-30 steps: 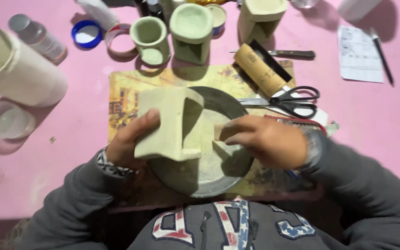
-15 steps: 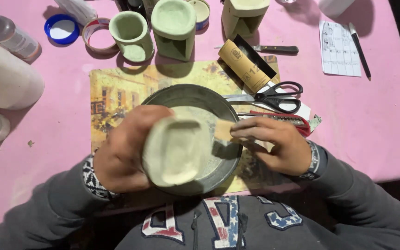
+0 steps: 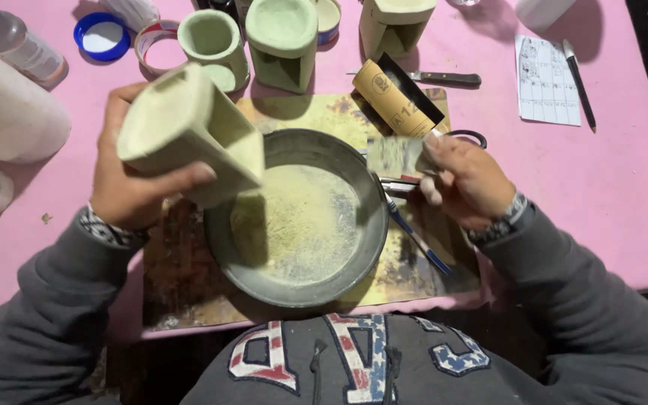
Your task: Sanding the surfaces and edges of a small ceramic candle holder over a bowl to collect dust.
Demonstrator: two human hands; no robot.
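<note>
Above the pan's rim point(image 3: 215, 240), left hand point(image 3: 125, 180) holds a clay block point(image 3: 189, 131).

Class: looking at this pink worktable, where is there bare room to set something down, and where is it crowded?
Free: the pink table right of the right hand, below the printed sheet. Crowded: the far edge, packed with green clay pieces, tape ring and blue lid; the grey pan fills the middle.

Behind the right hand's fingers point(image 3: 444, 161), the black-handled scissors point(image 3: 468, 137) show only one loop. The pale green hollow clay block point(image 3: 189, 131) covers the left hand's fingers, thumb aside. Far left of them, the large white cylinder point(image 3: 9, 112) and clear plastic bottle point(image 3: 9, 41) run off the picture's edge.
</note>
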